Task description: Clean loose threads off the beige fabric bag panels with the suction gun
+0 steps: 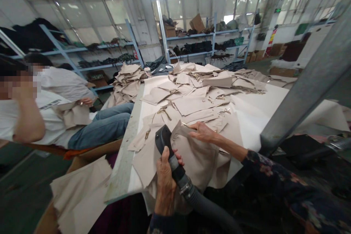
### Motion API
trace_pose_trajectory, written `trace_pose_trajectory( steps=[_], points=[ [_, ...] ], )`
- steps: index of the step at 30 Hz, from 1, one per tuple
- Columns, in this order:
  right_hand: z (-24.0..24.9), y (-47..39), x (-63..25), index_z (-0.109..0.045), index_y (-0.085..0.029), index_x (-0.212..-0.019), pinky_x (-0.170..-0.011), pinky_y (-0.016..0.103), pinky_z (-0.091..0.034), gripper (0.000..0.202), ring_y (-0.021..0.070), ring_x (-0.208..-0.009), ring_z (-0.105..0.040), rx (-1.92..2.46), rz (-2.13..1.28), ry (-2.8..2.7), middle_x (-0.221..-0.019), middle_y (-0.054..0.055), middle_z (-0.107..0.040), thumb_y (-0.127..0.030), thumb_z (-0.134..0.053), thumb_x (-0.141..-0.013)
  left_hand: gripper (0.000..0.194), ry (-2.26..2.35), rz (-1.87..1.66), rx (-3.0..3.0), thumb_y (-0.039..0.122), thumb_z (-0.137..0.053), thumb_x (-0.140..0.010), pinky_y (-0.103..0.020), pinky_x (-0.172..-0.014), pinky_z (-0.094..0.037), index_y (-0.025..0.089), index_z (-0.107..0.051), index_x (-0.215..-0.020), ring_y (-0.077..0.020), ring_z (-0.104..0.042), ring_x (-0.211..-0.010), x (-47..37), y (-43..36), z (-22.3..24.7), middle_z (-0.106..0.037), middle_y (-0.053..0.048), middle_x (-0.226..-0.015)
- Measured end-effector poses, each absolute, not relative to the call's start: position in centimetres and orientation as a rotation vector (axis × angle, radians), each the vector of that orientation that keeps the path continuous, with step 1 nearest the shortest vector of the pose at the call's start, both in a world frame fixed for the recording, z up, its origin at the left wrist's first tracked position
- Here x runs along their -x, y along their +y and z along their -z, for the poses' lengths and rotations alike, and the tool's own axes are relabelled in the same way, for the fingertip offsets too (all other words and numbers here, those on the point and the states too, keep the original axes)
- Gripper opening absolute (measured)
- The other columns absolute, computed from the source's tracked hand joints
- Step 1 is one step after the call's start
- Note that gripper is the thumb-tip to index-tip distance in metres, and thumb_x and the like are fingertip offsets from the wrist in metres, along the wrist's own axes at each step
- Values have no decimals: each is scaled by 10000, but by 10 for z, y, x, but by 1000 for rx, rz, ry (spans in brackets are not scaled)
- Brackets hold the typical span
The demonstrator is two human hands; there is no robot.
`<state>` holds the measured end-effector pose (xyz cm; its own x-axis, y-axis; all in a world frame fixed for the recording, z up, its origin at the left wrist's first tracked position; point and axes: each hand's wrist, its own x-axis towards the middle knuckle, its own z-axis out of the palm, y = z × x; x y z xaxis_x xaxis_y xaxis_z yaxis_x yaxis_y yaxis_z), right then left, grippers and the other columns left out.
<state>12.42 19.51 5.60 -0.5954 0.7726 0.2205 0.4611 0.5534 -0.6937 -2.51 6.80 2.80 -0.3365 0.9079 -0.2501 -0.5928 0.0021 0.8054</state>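
Note:
My left hand (165,181) is wrapped around a vacuum hose (178,170) with a black nozzle (163,137), its ribbed grey tube running down to the lower right. The nozzle's mouth lies against the edge of a beige fabric piece (196,157). On the right, my right hand (204,132) pinches the top edge of that fabric, which hangs over the table's near side. Something thin and shiny shows at its fingertips, too small to make out. More beige cut pieces (192,105) with small shiny metal parts (164,112) lie just beyond both hands.
Heaped beige pieces (214,76) cover the far part of the table (123,168). A slanted metal post (304,87) stands close on my right. To the left, two people sit, the nearer one (52,117) with beige fabric in hand. Below them is a cardboard box (45,215).

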Motion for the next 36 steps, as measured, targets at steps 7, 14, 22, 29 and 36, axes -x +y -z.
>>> trace_pose_trajectory(
  steps=[7, 14, 22, 29, 36],
  points=[
    [-55, 193, -113, -469, -162, -600, -505, 216, -232, 137, 89, -547, -336, 940, -958, -2221, -563, -46, -339, -205, -448, -728, 426, 1075, -1530, -508, 534, -629, -763, -192, -376, -387, 120, -586, -852, -107, -544, -409, 7, 39, -29, -613, 3, -570],
    [-49, 187, -116, -582, -135, -704, -505, 209, -266, 184, 93, -554, -347, 784, -1011, -2257, -598, -38, -381, -223, -441, -783, 463, 1121, -1466, -541, 562, -653, -726, -199, -376, -378, 114, -590, -823, -117, -554, -402, 2, 35, -19, -617, -6, -565],
    [-45, 170, -109, -687, -171, -871, -589, 245, -299, 267, 142, -629, -505, 897, -640, -2313, -651, 13, -567, -138, -424, -834, 447, 1125, -1571, -454, 545, -665, -714, -197, -389, -401, 118, -602, -830, -101, -538, -416, 31, 28, -43, -605, 2, -576],
    [-44, 145, -100, -594, -281, -1229, -507, 287, -255, 441, 182, -627, -567, 1080, -6, -2525, -879, 60, -678, -133, -392, -867, 380, 997, -1560, -493, 515, -630, -760, -209, -411, -405, 144, -603, -839, -111, -528, -437, 31, 3, -63, -593, 5, -574],
    [-29, 130, -100, -482, -204, -1345, -551, 297, -386, 449, 197, -722, -605, 954, 359, -2547, -884, 75, -653, -118, -386, -914, 369, 944, -1550, -528, 502, -610, -790, -206, -452, -429, 135, -612, -826, -97, -520, -451, 26, 12, -64, -561, 15, -565]
  ],
)
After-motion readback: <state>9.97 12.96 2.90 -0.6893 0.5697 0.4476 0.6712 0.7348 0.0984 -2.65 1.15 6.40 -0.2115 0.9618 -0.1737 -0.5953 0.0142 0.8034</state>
